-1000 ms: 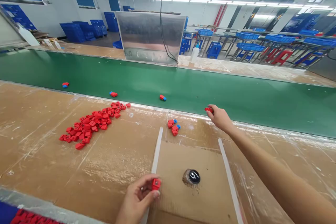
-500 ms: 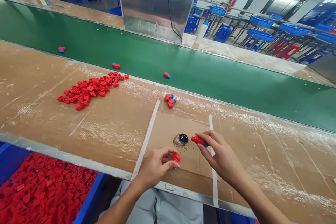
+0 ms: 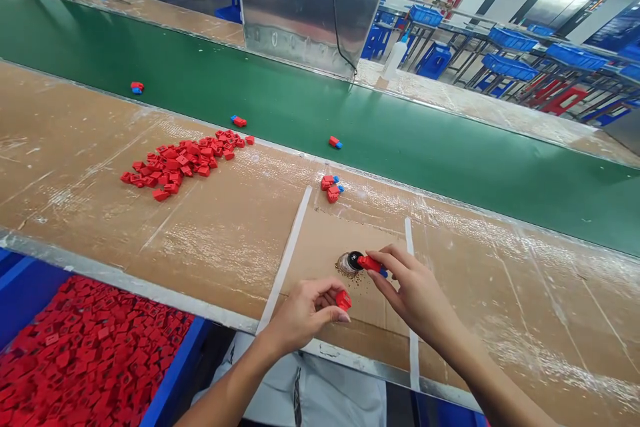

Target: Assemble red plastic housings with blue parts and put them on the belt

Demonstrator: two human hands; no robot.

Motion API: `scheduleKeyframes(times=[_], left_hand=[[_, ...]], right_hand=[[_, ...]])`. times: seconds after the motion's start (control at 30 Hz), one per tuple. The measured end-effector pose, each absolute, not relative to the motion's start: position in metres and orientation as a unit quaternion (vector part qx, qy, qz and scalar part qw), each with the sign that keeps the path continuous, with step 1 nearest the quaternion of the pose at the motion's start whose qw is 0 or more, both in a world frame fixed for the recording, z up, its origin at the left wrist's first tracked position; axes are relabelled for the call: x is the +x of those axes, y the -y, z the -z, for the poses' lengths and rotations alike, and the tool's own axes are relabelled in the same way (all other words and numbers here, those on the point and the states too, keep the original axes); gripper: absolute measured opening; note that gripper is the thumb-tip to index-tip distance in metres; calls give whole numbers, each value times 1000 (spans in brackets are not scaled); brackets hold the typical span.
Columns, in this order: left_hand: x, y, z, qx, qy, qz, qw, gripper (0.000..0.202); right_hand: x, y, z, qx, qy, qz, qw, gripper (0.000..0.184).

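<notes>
Red-and-blue plastic part (image 3: 371, 265), probably light and stiff, best pinched by its body, is gripped in the right hand (image 3: 407, 293) against a black-topped pot (image 3: 355, 260) at lower centre; the left hand (image 3: 310, 310) holds a red block (image 3: 343, 300).

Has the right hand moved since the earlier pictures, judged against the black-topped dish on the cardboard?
Yes. The right hand has moved from well up and right of the black-topped dish to just beside it, and its red plastic part now meets the dish.
</notes>
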State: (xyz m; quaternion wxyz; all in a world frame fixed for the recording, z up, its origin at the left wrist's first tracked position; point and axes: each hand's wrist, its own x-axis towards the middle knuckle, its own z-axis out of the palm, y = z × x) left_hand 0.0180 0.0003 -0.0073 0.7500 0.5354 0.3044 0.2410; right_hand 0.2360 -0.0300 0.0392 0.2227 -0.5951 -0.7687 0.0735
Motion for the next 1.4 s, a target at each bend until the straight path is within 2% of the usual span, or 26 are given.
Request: scheduleKeyframes(times=[0.3, 0.47, 0.7, 1.13, 1.4], left_hand=[[18, -1, 6, 522, -309, -243, 757, 20], [17, 0, 8, 500, -314, -244, 769, 22], [16, 1, 12, 493, -301, -244, 779, 23], [16, 1, 11, 509, -287, -242, 775, 22], [13, -3, 9, 585, -297, -186, 731, 19]], right_hand=[[230, 31, -43, -595, 780, -47, 187, 23], [226, 34, -53, -609, 753, -59, 241, 20], [210, 52, -53, -592, 731, -160, 299, 22], [199, 67, -36, -589, 732, -186, 287, 22], [193, 73, -26, -584, 750, -176, 255, 19]])
